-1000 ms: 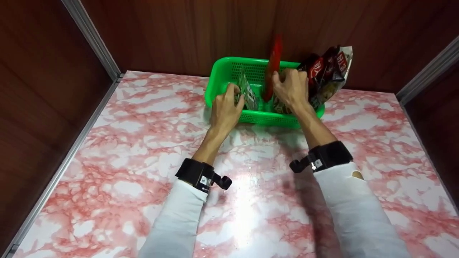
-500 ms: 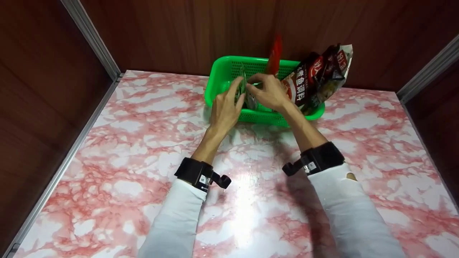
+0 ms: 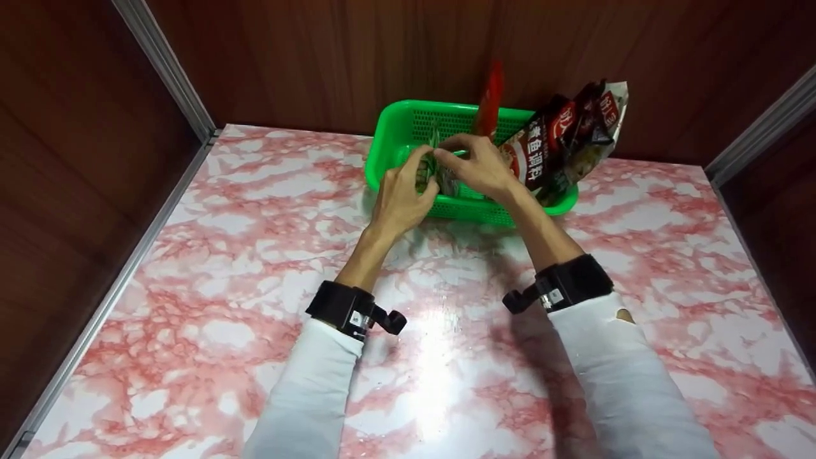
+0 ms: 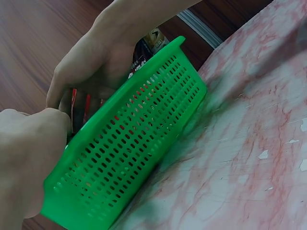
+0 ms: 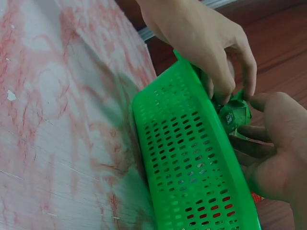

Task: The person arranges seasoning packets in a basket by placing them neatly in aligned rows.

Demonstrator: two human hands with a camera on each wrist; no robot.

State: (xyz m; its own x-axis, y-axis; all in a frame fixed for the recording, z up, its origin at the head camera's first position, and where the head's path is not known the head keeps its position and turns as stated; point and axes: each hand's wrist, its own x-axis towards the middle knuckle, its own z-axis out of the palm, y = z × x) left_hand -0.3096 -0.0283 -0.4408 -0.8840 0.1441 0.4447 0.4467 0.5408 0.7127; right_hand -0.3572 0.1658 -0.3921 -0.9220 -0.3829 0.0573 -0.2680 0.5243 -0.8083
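A green basket (image 3: 408,111) stands against the back panel, and both hands reach into its left part. Between them is a small green packet (image 5: 235,115), upright and partly hidden by the fingers. My left hand (image 3: 405,191) grips the packet from the left, thumb low and fingers near its top edge. From the right, my right hand (image 3: 478,162) bends its fingers over and pinches the packet's upper edge. A red packet (image 3: 489,105) stands just behind the right hand. Dark brown seasoning bags (image 3: 551,137) lean at the basket's right end.
The basket sits on a table (image 3: 255,268) with a red-and-white marbled top. Dark wooden panels (image 3: 287,64) enclose the back and sides, with metal strips (image 3: 169,70) along the corners. Each wrist wears a black camera strap (image 3: 574,280).
My right hand has moved left from the red packet and the brown bags to the green packet. My left hand has stayed at the green packet, its fingers drawing closer together.
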